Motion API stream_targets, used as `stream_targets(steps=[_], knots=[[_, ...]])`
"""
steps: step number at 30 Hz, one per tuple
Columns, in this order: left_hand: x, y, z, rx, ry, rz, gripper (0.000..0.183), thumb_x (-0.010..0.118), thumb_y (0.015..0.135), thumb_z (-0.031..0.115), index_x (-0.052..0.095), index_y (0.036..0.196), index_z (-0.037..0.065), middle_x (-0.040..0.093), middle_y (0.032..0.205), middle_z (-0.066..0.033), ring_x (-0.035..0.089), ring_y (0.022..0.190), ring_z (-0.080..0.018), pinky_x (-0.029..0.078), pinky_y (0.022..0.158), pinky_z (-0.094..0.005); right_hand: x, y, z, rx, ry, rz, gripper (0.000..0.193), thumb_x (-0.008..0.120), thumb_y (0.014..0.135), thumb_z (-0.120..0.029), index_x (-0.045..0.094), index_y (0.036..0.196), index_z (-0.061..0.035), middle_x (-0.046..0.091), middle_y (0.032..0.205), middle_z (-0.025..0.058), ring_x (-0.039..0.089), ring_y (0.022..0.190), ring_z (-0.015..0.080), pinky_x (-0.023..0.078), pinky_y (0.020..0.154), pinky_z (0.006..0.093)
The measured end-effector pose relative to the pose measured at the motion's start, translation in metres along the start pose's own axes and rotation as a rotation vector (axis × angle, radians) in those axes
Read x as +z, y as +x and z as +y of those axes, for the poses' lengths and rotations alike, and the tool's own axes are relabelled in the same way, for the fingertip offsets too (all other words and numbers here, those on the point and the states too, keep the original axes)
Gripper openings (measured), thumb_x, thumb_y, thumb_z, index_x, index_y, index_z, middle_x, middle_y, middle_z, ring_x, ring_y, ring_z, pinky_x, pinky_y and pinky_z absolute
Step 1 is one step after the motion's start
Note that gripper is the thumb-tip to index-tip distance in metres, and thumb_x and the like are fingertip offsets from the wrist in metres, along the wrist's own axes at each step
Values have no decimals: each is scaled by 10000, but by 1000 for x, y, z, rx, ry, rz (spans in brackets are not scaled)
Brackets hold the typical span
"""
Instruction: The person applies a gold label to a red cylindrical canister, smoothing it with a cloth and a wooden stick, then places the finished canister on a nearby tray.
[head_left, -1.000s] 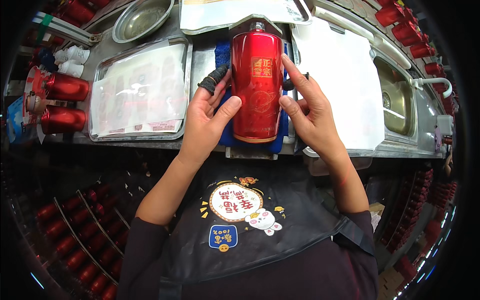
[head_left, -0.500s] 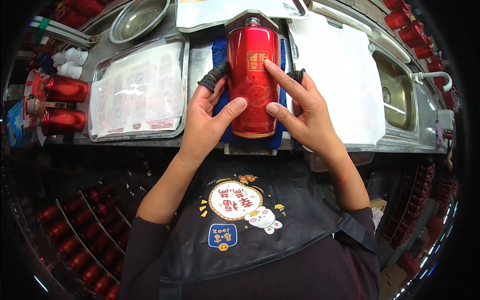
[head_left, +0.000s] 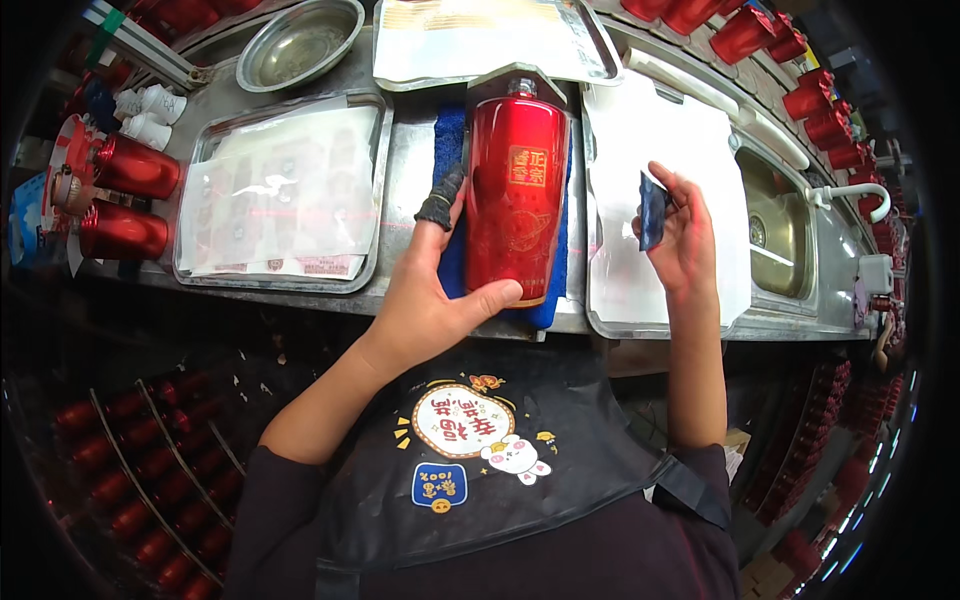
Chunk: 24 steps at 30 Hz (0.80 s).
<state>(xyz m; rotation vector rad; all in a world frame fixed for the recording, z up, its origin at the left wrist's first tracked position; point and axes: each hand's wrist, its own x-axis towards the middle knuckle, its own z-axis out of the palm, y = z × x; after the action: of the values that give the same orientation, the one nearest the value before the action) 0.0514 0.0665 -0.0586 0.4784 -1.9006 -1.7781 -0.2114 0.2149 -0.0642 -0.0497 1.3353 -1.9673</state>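
A glossy red bottle (head_left: 516,205) with gold decoration lies on a blue cloth (head_left: 541,316), its neck pointing away from me. My left hand (head_left: 430,285) grips its left side. The thumb presses on the lower front, and a black cover wraps one finger along the bottle's side. To the right, apart from the bottle, my right hand (head_left: 686,235) is raised over a white sheet (head_left: 620,270). Between its thumb and fingers is a small flat dark-blue piece (head_left: 653,213), like a scraper; its exact kind is unclear.
Left of the bottle is a metal tray (head_left: 270,285) with printed sheets under clear film. A metal bowl (head_left: 300,45) and another tray (head_left: 490,70) stand behind. Two red bottles (head_left: 125,230) lie at far left. A sink (head_left: 775,235) with a white tap (head_left: 855,196) is at right.
My right hand has left the bottle and moved right, now showing the dark-blue piece. My left hand has slid lower along the bottle, which is slightly tilted now.
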Motion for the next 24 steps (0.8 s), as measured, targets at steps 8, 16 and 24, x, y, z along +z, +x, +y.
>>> stream_targets(steps=[8,16,24], knots=[[5,-5,-11,24,27,64,1012,848,807,157,208,1552,-89,367,1574,-273,398,1461,-307,342,1187,-401,71,-82,4,-764,-921,-514,355,761,787,59,652,1117,-18,676,969,108,682,877,205,544,784,303],[7,-8,-16,-8,34,71,962,841,810,158,242,1519,-95,337,1590,-285,406,1457,-307,368,1166,-396,141,29,-15,-1398,-1055,-586,186,733,820,-38,645,984,-39,678,879,140,668,778,341,542,682,381],[6,-6,-12,8,97,87,1034,846,798,156,186,1564,-66,330,1600,-277,405,1461,-334,385,1155,-396,100,-55,1,-1150,-1128,-686,257,798,778,29,687,1003,-25,668,792,118,676,717,224,531,633,297]])
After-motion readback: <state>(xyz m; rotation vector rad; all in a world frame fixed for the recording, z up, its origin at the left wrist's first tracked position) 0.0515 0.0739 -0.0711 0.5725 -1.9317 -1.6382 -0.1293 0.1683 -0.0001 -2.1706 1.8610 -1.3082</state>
